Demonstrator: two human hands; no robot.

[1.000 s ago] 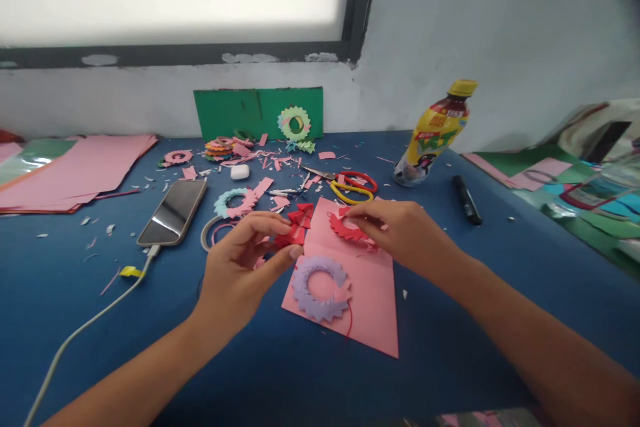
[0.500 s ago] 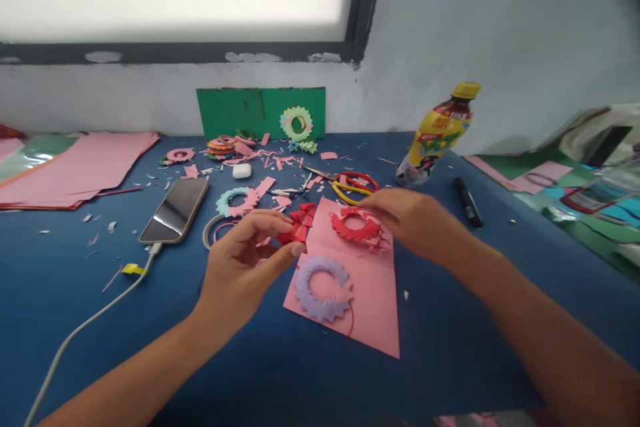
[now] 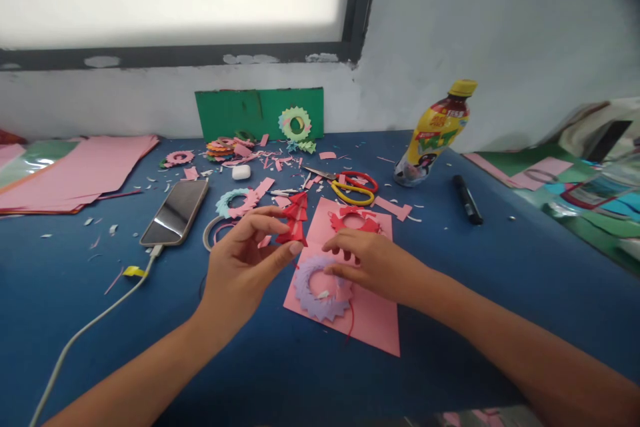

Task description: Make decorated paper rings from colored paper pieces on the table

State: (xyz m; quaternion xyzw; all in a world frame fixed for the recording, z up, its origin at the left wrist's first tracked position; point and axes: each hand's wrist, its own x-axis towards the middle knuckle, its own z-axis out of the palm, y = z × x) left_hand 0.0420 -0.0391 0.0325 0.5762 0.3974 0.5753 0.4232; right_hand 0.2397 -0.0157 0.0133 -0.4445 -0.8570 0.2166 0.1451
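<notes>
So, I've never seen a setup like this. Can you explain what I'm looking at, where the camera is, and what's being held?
There is no robot here: these are a person's two bare hands, seen by a camera worn on their head, looking forward and down. The left hand holds a folded red paper piece in its fingers. The right hand, fingers apart, is over a creased pink sheet and shows nothing held. On that sheet are a purple paper ring and a red one, partly hidden. Around them on the blue table are scissors, a phone, a bottle, a black pen and many paper scraps.
</notes>
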